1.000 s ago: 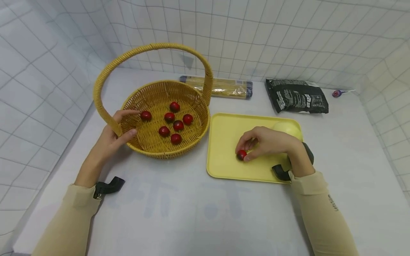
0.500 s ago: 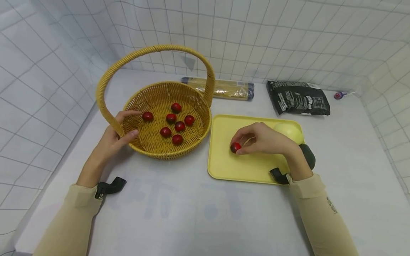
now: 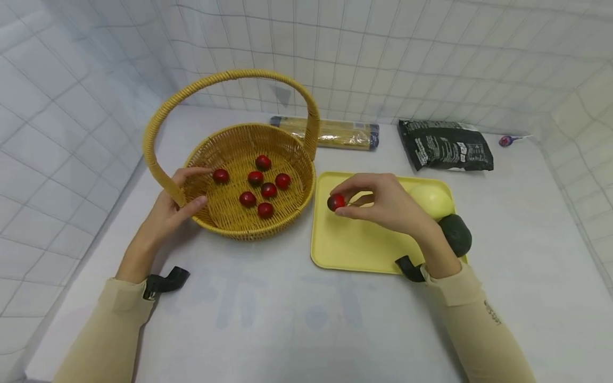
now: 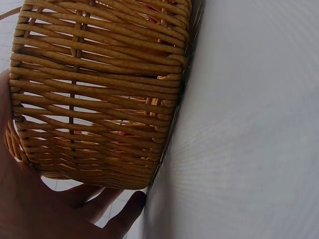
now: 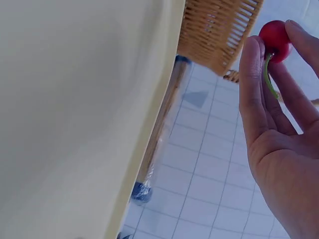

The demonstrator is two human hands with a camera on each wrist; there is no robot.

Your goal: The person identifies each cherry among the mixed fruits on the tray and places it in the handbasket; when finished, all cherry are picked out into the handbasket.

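Observation:
My right hand (image 3: 383, 205) pinches a red cherry (image 3: 336, 202) between thumb and fingertips, above the left part of a yellow tray (image 3: 345, 260). In the right wrist view the cherry (image 5: 275, 40) has a green stem that hangs toward the palm. My left hand (image 3: 165, 207) grips the left side of a round wicker basket (image 3: 249, 232) by the foot of its tall handle, with thumb and a finger reaching over the rim. Several cherries (image 3: 247, 199) lie spread on the basket's floor. The left wrist view shows fingers (image 4: 130, 209) against the basket's outer wall.
On the tray's right side sit a pale yellow-green round fruit (image 3: 431, 200) and a dark green avocado-like fruit (image 3: 456, 235). Along the back wall lie a long golden packet (image 3: 342, 134), a black pouch (image 3: 445, 146) and a lollipop (image 3: 506, 140).
My right hand has lifted the cherry off the tray and carried it left and up toward the basket. The left hand stays at the basket.

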